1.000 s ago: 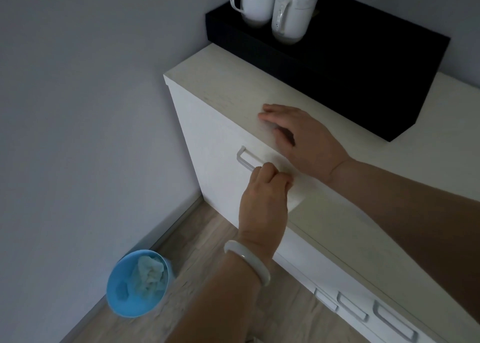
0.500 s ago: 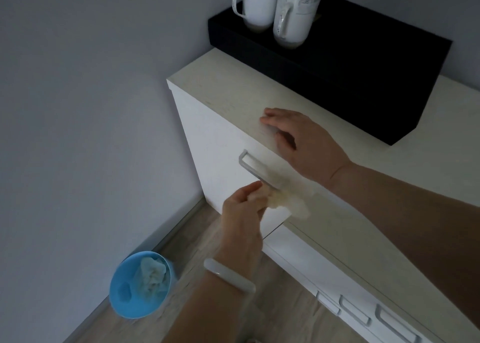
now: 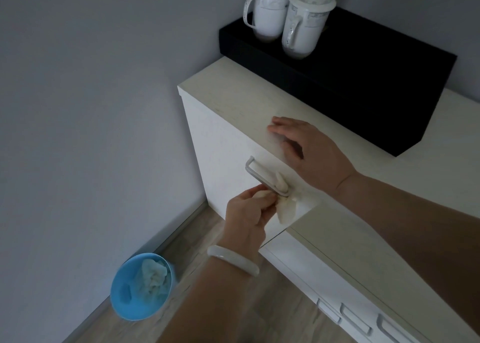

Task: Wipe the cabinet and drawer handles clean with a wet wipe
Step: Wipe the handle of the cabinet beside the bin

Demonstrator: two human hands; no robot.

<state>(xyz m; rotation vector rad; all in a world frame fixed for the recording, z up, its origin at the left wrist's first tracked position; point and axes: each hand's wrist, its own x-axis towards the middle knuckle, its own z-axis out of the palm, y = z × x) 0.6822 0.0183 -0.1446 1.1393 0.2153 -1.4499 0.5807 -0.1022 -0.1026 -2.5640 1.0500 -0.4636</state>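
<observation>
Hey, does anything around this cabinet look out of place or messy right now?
Nothing stands out. The left hand holds the wet wipe at the door handle; the mugs stand upright on the black box.

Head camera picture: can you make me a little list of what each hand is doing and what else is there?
left hand: pinching the wet wipe at the handle's near end
right hand: flat on the cabinet top
handle: silver bar on the cabinet front
mugs: two, lidded, on the black box
blue bin: on the floor, crumpled wipes inside
</observation>
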